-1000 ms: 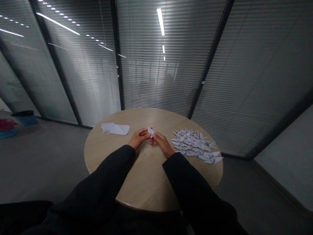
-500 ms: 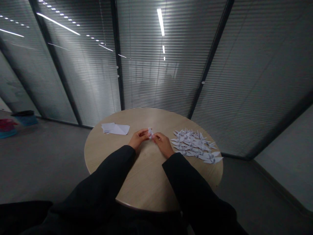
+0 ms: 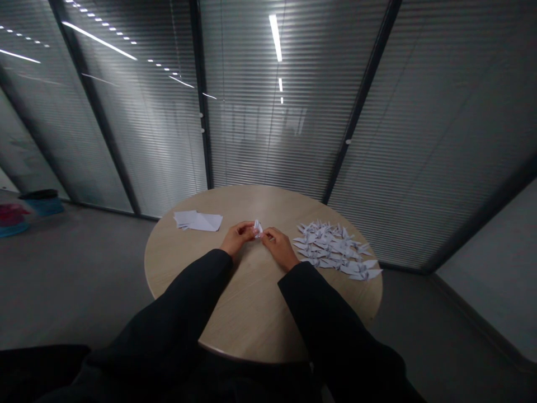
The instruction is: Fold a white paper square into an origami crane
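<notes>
My L hand & R hand pinch small folded white paper btw paper sheets & paper cranes on round wood table.

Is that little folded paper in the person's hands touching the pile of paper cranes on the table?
Apart. The head view shows the small folded paper held between the left hand and right hand, with tabletop showing between it and the pile of paper cranes.

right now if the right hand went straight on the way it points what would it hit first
The folded paper comes first: the right hand points up and left, and its fingertips look to be on it. Just beyond is the left hand, though depth is hard to judge from this view.
</notes>
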`<state>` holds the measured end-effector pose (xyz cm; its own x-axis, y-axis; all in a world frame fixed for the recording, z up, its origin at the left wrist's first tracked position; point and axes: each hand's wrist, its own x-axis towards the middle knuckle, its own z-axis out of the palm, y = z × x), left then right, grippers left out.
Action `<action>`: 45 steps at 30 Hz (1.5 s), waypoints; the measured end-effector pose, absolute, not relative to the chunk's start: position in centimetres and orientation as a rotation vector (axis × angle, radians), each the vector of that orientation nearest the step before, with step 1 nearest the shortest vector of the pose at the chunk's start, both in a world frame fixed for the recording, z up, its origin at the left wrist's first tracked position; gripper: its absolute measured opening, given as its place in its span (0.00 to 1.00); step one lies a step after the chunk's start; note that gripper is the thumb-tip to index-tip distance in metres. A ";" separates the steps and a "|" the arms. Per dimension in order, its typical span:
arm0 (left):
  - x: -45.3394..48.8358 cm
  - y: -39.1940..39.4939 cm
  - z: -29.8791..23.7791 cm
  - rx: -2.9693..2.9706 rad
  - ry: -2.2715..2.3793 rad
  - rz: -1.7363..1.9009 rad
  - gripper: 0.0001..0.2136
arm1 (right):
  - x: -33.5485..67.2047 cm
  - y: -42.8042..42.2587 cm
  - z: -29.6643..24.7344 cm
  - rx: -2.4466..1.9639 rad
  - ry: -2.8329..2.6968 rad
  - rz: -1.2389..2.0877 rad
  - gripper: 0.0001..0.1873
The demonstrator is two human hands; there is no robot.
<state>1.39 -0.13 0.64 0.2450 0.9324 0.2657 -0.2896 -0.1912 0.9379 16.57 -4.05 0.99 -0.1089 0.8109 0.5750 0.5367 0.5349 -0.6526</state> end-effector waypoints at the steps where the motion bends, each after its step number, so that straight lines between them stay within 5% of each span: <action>1: 1.4 -0.1 0.6 1.297 0.688 1.275 0.20 | 16.5 -4.1 1.0 -1.114 -1.782 0.359 0.11; 30: 1.4 -0.5 1.0 1.325 0.684 1.257 0.20 | 16.7 -3.7 0.7 -0.967 -1.590 0.763 0.11; 45: 1.4 -0.9 1.6 1.495 0.779 1.277 0.19 | 16.5 -3.7 0.5 -1.087 -1.736 0.504 0.11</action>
<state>1.43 -0.93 1.60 0.2406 0.9119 0.3324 -0.1216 -0.3115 0.9424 16.53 -3.74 0.54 -0.1115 0.8468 0.5200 0.4365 0.5119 -0.7399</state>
